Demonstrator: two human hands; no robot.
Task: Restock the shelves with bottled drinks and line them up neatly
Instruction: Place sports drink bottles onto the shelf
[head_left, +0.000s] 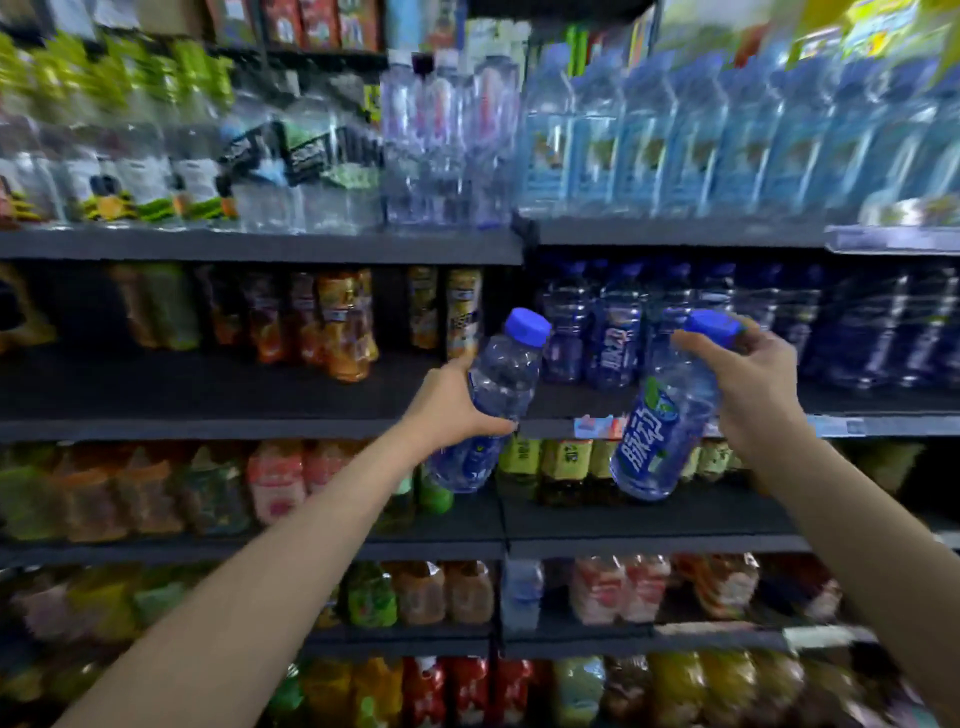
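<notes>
I hold two clear bottles with blue caps and blue labels in front of a drinks shelf. My left hand (451, 402) grips the left bottle (506, 384) round its middle, tilted with the cap up and to the right. My right hand (753, 384) grips the right bottle (660, 436) near its neck, just under the cap, so the body hangs down to the left. Both bottles are level with the second shelf (675, 427), where a row of matching blue bottles (618, 338) stands behind them.
Water bottles (675, 135) fill the top shelf. Orange and brown drinks (343, 325) stand on the second shelf to the left, with a dark gap (400, 312) beside them. Lower shelves hold green, pink, red and yellow drinks. The whole view is motion-blurred.
</notes>
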